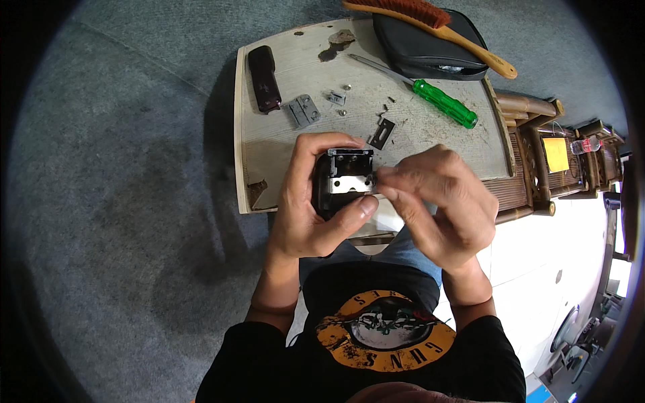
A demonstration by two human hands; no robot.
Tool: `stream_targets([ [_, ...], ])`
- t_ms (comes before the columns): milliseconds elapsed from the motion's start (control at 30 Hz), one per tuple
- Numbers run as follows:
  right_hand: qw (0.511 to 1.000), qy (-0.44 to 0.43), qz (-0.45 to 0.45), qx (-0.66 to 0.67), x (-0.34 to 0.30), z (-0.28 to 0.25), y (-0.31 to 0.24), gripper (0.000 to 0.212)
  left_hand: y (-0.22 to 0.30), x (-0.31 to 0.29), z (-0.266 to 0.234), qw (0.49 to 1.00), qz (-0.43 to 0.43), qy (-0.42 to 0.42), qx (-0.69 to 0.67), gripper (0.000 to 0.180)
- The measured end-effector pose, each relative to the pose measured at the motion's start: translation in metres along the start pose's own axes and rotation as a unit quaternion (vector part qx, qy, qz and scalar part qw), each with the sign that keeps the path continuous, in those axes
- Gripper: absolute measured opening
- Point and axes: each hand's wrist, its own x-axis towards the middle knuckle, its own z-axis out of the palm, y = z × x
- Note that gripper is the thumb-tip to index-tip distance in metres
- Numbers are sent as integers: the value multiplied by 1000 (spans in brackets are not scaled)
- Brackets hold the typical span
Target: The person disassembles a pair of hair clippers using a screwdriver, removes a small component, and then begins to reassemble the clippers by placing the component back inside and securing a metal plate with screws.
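Black device body (pixel 336 183) cupped in left hand (pixel 306 201), right hand (pixel 440 201) pinching its edge

Bright, sharp centre; soft shadows left; fisheye rim dark, prob. blurred.

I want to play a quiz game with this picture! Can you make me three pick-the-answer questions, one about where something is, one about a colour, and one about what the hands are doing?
1. Where does the dark red case lie?
A. on the wooden board's far left
B. on the carpet
C. in the black pouch

2. What colour is the screwdriver handle?
A. yellow
B. green
C. blue

3. How is the small black device held?
A. lying alone on the board
B. gripped by the left hand, with right hand fingertips at its metal part
C. hanging from a string

Answers: 1 A, it rests on the board; 2 B, clear green plastic; 3 B, both hands meet on it.
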Motion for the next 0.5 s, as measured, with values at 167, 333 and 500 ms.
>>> stream_targets([
  [167, 997, 26, -40, -64, -6, 8, -5, 28, -11, 0, 4, 995, 90, 19, 33, 59],
  [333, 995, 19, -35, -91, -9, 11, -11, 31, -8, -6, 10, 986, 124, 48, 104, 63],
  [500, 996, -3, -9, -84, -20, 4, -22, 31, -11, -7, 14, 961, 223, 93, 133, 69],
])
